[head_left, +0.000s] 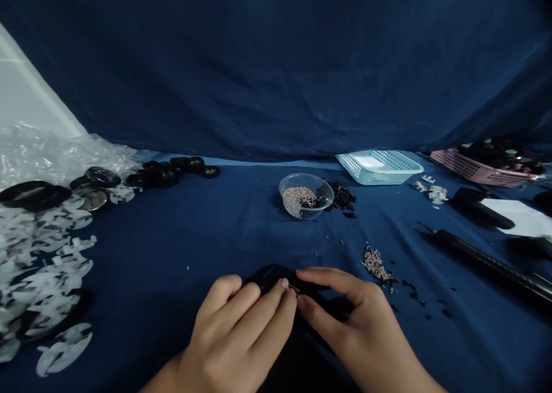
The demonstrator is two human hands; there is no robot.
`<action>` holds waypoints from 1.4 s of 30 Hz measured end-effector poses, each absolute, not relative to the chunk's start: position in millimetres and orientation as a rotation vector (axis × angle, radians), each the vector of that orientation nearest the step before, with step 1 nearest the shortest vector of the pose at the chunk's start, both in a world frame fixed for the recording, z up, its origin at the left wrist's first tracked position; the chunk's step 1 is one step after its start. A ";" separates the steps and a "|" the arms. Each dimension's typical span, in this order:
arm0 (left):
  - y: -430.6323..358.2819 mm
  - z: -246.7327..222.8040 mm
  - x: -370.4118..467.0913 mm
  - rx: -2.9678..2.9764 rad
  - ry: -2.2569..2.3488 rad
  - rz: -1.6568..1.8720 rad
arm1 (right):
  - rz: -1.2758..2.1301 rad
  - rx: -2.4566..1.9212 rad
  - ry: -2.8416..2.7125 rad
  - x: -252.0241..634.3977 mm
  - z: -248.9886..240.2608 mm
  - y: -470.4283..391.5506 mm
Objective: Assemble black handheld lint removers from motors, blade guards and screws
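Left hand (233, 329) is pressing bunched fingers on the black part (269, 274), probably steadying it, while right hand (351, 315) is narrowly pinching in (can't tell on what, tbh).

Here's the blue cloth (224, 226), carrying a clear bowl (306, 197), turquoise basket (379, 167), pink basket (483, 167) and loose screws (376, 264)!

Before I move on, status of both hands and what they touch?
Left hand, right hand: both on black part. Fingers hide much of it. Clear bowl beyond, touching neither.
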State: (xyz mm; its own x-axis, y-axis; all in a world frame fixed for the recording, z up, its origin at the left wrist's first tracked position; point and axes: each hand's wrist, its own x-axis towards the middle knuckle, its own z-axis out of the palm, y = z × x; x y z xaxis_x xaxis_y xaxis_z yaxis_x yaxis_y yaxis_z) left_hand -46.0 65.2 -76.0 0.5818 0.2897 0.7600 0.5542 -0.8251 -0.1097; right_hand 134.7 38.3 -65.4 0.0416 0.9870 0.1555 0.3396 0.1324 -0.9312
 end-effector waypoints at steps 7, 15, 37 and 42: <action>68.3 -78.8 -48.1 -2.488 -0.609 -1.145 | 0.773 -1.364 -1.542 132.6 -65.4 34.2; 70.2 -71.7 -50.2 -2.534 -0.580 -1.155 | 0.723 -1.359 -1.554 131.3 -66.3 32.2; 73.5 -73.9 -49.0 -2.462 -0.534 -1.113 | 0.541 -1.306 -1.624 132.2 -65.6 29.4; 74.1 -73.4 -49.8 -2.474 -0.511 -1.090 | 0.534 -1.330 -1.592 130.0 -63.8 29.9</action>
